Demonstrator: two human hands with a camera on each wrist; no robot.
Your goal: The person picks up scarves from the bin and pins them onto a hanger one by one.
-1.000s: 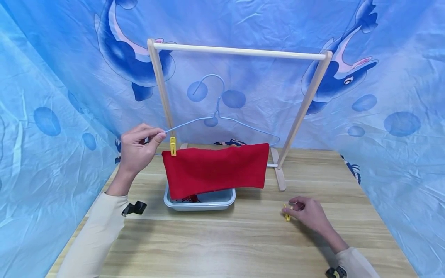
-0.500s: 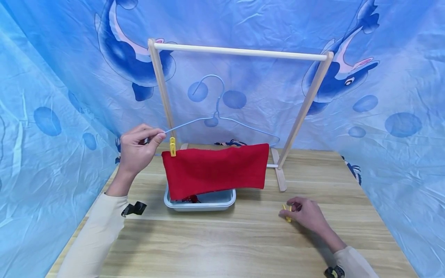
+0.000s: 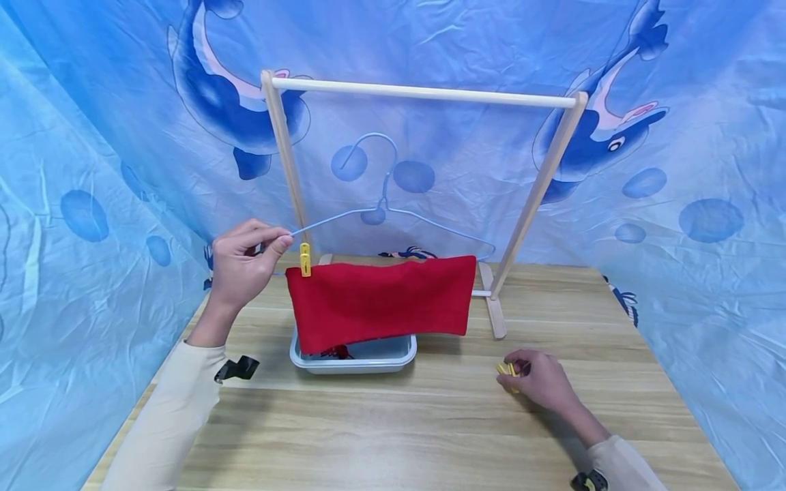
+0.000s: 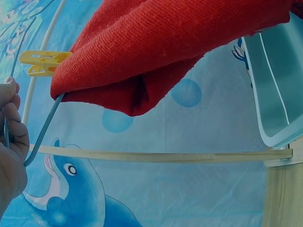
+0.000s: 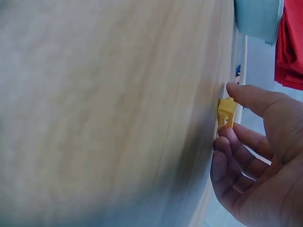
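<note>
My left hand point(image 3: 248, 262) pinches the left shoulder of a blue wire hanger point(image 3: 439, 221) between thumb and fingers. Over the hanger's bottom bar hangs a folded red cloth point(image 3: 381, 300). A yellow clothespin point(image 3: 305, 260) clips the cloth's upper left corner; in the left wrist view this clothespin point(image 4: 45, 63) sticks out beside the fingers. Low on the right, my right hand point(image 3: 543, 382) holds a second yellow clothespin point(image 5: 227, 112) between thumb and fingertips, close over the table. The cloth's upper right corner carries no clip.
A pale blue basin point(image 3: 368, 365) stands under the cloth, with something dark red inside. Behind the hanger rises a wooden rack with a white top rail point(image 3: 424, 93). Blue dolphin-print curtains surround the wooden table point(image 3: 381, 436).
The second clothespin has turned between my right fingers, and that hand has shifted slightly. My left hand, the hanger and the cloth have stayed nearly still.
</note>
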